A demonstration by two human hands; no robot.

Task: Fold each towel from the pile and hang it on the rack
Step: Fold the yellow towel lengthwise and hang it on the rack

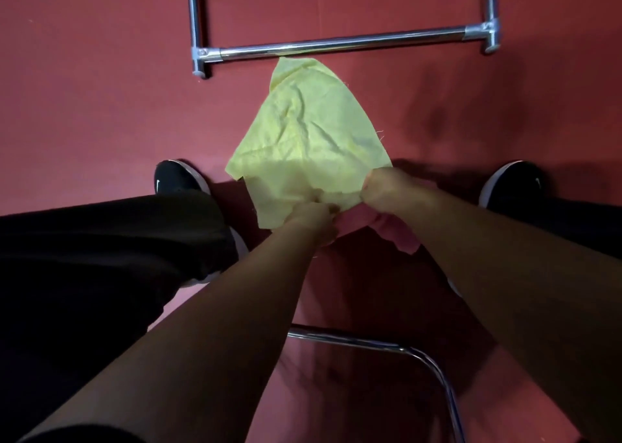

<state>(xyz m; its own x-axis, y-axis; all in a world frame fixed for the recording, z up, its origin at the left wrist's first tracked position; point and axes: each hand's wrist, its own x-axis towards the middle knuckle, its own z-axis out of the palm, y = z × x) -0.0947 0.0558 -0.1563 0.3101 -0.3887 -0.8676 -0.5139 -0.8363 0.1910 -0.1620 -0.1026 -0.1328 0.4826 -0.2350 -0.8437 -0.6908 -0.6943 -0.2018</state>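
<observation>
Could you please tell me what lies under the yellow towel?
A pink cloth peeks out under the crumpled yellow towel, between left hand and right hand; anything else beneath is covered.

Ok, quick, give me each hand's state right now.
Left hand: closed, pinching the near edge of the yellow towel.
Right hand: closed, gripping the same towel's near right corner.

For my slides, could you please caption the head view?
Left hand and right hand pinch the yellow towel by its near edge over the red floor, chrome rack beyond.
</observation>
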